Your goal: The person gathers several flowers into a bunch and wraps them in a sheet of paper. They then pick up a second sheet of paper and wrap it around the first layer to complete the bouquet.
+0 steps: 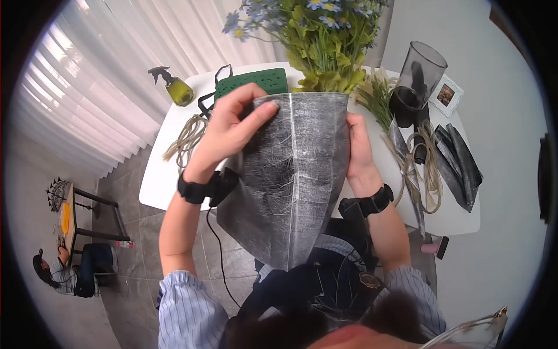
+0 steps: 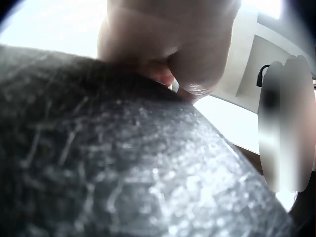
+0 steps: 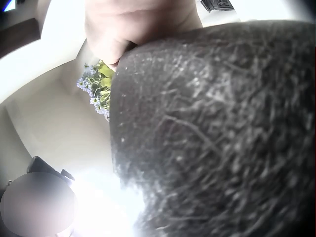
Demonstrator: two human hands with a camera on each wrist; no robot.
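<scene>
A dark grey fibrous sheet [image 1: 290,174], like flower wrapping paper, hangs upright in front of the person's body, with a pale crease down its middle. My left hand [image 1: 235,125] grips its upper left edge, thumb on the near face and the other fingers over the back. At the upper right edge my right hand [image 1: 360,148] holds the side, its fingers partly hidden behind the sheet. Both wrist views are largely filled by the sheet's streaked surface, with the left hand [image 2: 168,39] and right hand [image 3: 143,24] at its edge.
On the white table [image 1: 160,180] stand a green foam block [image 1: 256,80], leafy blue flowers [image 1: 331,46], a spray bottle [image 1: 177,90] and a clear vase [image 1: 424,64]. Rope coils [image 1: 189,136], rolled dark sheets [image 1: 459,166] and a photo frame [image 1: 447,96] lie around. Another person [image 1: 64,273] sits far left.
</scene>
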